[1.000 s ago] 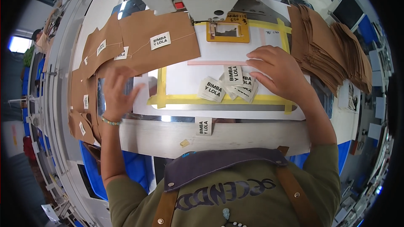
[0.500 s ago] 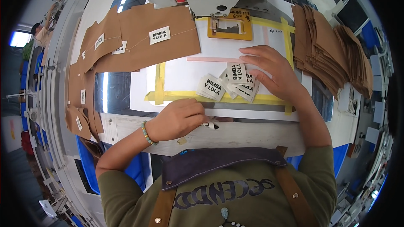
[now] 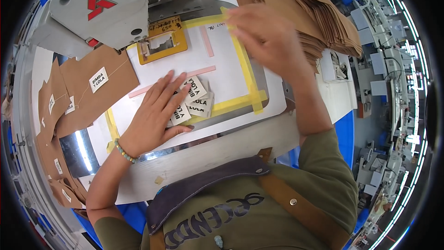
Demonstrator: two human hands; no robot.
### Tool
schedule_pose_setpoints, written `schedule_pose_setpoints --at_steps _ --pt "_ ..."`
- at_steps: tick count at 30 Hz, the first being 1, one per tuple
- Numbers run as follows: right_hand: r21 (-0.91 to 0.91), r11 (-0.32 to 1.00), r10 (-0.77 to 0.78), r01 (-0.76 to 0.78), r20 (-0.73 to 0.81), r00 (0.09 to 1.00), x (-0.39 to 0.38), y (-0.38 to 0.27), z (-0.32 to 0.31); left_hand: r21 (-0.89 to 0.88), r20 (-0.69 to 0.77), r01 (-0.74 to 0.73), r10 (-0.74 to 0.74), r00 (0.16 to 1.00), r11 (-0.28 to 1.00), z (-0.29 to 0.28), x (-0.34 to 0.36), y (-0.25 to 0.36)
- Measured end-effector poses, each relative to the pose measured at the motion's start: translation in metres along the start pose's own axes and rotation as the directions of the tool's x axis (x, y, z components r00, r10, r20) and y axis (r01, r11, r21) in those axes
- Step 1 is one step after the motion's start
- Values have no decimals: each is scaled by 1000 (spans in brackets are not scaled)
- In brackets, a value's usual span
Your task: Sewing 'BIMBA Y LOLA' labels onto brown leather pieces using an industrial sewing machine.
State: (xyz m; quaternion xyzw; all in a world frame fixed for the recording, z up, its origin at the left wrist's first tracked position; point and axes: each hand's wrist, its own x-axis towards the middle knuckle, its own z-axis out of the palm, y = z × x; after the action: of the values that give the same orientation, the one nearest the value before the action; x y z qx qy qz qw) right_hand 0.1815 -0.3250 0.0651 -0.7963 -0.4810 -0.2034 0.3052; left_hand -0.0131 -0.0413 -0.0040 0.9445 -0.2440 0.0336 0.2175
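Observation:
My left hand [image 3: 159, 109] lies over a loose pile of small white labels [image 3: 196, 87] with dark print, fingers stretched out and touching them. The pile rests on a white sheet [image 3: 226, 83] bordered with yellow tape [image 3: 243, 67]. Up by the sheet's far right corner, my right hand [image 3: 266, 37] is raised and smeared by motion. It is nearest the stack of brown fabric or paper pieces [image 3: 323, 18]; whether it holds anything is hidden. Two pink strips, one upright [image 3: 207, 41], lie on the sheet.
A sewing machine head [image 3: 83, 14] overhangs the far left, beside a yellow clamp frame [image 3: 162, 57]. Brown pieces bearing sewn-on labels [image 3: 122, 74] spread leftward, joined by threads. A white box [image 3: 335, 67] stands right of the sheet. The table's near edge [image 3: 185, 153] runs before me.
My left hand has moved from the table edge onto the labels; the white scrap by its fingers no longer shows. My right hand has left the labels toward the brown stack. The view has turned right.

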Motion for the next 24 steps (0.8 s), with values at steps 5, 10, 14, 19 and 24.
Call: schedule_pose_setpoints --at_steps 5,10,14,19,24 --pt "-415 896 197 -160 48 979 -18 48 -60 -168 54 -120 131 990 978 -9 22 0" --pt "-495 838 294 -231 52 954 -32 71 -49 -47 -162 -81 73 984 996 -17 2 -30" --pt "-290 866 433 -407 31 901 -29 76 -56 143 -191 176 -148 970 974 -35 -31 -96" --pt "-98 875 483 -474 124 867 -28 91 -68 231 -238 372 -319 918 899 -60 -50 -155" --pt "-30 855 518 -517 99 850 -31 98 -65 208 -297 449 -381 875 869 -53 -60 -164"
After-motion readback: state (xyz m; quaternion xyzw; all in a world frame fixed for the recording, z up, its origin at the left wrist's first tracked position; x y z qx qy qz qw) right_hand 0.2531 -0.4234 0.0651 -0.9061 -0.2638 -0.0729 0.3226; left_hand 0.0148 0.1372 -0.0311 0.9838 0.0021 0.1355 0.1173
